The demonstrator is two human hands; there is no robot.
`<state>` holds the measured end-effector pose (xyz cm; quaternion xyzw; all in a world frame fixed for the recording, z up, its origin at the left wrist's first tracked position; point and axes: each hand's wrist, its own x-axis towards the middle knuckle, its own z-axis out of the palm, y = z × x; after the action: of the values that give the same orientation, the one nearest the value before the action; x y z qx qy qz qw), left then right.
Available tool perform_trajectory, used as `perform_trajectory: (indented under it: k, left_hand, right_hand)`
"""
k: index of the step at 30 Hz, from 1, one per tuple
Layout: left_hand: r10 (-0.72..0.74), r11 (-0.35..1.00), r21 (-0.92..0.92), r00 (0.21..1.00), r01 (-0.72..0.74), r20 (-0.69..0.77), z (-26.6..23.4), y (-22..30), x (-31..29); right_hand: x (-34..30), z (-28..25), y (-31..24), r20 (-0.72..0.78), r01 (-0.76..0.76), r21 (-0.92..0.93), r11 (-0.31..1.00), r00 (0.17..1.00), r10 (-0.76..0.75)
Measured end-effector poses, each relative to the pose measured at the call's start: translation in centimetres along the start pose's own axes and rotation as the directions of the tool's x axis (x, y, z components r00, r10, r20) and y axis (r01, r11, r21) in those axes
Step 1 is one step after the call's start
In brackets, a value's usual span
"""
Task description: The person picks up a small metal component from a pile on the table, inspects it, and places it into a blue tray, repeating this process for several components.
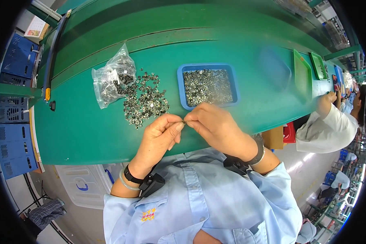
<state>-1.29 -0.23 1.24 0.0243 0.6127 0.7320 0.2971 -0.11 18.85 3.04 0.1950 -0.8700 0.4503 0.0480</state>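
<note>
My left hand (pixel 162 136) and my right hand (pixel 213 126) meet fingertip to fingertip over the near part of the green bench. Both pinch a tiny part between thumb and forefinger; it is mostly covered, and its kind cannot be made out. Just beyond my left hand lies a loose pile of small black and silver metal parts (pixel 146 99). A clear plastic bag (pixel 116 77) with more of them rests against the pile's left side. Beyond my right hand stands a blue tray (pixel 236 87) holding many similar small parts.
Green trays (pixel 301 75) lie farther right along the bench. A co-worker in a white top (pixel 329 128) sits there, one arm on the bench edge. Blue crates (pixel 14 138) are stacked at the left. A clear lidded box (pixel 83 183) stands below the bench, left.
</note>
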Motion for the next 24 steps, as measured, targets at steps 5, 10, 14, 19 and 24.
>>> perform_trajectory:
  k: [5, 10, 14, 19, 24]
  left_hand:
    - [-0.021, 0.999, -0.047, 1.0, 0.021, -0.001, -0.1, 0.0, 0.3]
    - [-0.014, 0.983, -0.181, 1.0, 0.015, 0.006, -0.3, -0.4, 0.3]
    - [0.021, 0.964, -0.266, 1.0, -0.018, 0.009, -0.1, -0.6, 0.3]
    - [0.029, 0.954, -0.299, 0.999, -0.02, 0.023, -0.1, -0.8, 0.5]
    - [-0.007, 0.942, -0.334, 0.998, 0.027, 0.061, -0.2, -0.8, 0.5]
  right_hand:
    - [0.1, -0.1, -0.1, 0.01, -0.029, 0.02, 0.999, 1.0, 0.029]
    - [0.0, -0.2, -0.2, -0.064, -0.015, 0.031, 0.999, 0.998, 0.017]
    - [-0.4, 0.2, -0.4, -0.074, -0.052, 0.08, 0.995, 0.996, 0.058]
    - [-0.3, 0.9, -0.1, -0.099, -0.063, 0.141, 0.988, 0.992, 0.077]
    - [0.2, 1.1, 0.3, -0.143, 0.009, 0.106, 0.994, 0.99, 0.006]
